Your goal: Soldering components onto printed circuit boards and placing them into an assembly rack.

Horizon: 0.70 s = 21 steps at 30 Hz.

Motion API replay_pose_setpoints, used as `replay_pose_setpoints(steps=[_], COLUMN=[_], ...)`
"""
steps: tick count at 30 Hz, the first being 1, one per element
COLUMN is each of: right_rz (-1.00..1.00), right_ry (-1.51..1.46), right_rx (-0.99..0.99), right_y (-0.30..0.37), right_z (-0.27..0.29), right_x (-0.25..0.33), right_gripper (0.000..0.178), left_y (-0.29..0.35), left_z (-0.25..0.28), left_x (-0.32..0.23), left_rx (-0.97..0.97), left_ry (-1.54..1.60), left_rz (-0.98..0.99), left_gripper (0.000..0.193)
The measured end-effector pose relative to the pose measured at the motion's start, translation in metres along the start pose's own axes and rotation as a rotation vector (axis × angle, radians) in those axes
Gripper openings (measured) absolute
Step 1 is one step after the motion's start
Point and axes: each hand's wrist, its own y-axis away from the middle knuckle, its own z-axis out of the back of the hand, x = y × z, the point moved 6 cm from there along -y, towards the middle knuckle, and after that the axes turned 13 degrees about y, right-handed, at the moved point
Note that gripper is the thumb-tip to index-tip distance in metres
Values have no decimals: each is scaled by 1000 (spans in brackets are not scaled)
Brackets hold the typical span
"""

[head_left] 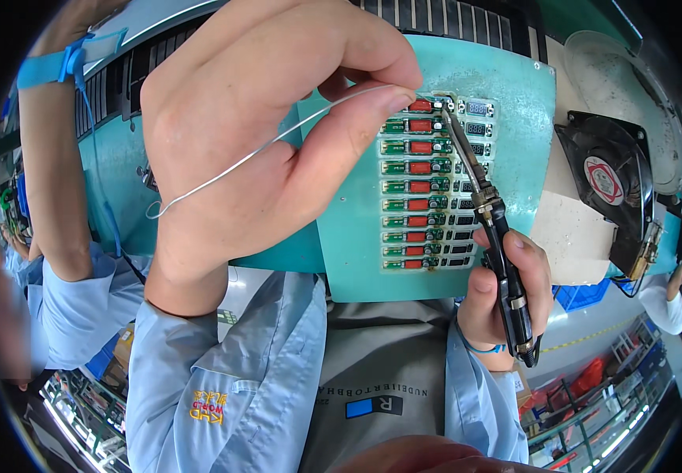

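Note:
My left hand (270, 134) pinches a thin silvery solder wire (234, 167) between thumb and forefinger; its looped tail curves back over the hand to the wrist. My right hand (531, 276) grips the black handle of a soldering iron (501, 244). The iron's metal tip points up and left to the top circuit board (420, 105) in a column of several small green boards with red parts, and meets it or hovers just over it. These boards lie in slots of a teal plate (353, 244). Small dark display modules (475, 129) form a second column beside them.
A black fan (605, 175) stands right of the plate, near a round translucent cover (632, 102). A dark slatted conveyor (451, 20) runs along the far side. At left is a co-worker's arm (57, 181) with a blue wrist strap (57, 65) and cord.

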Motion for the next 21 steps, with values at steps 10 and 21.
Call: replay_pose_setpoints(steps=[10, 21], right_rz=[6, 26], right_ry=[-1, -133], right_rx=[2, -209], right_y=[2, 14], right_z=[-1, 10], right_x=[-3, -7], right_gripper=[41, 39], left_y=[6, 13], left_z=[16, 40], left_x=[10, 17], left_rx=[-2, -11], left_ry=[9, 21], left_rz=[4, -15], left_gripper=[14, 13])
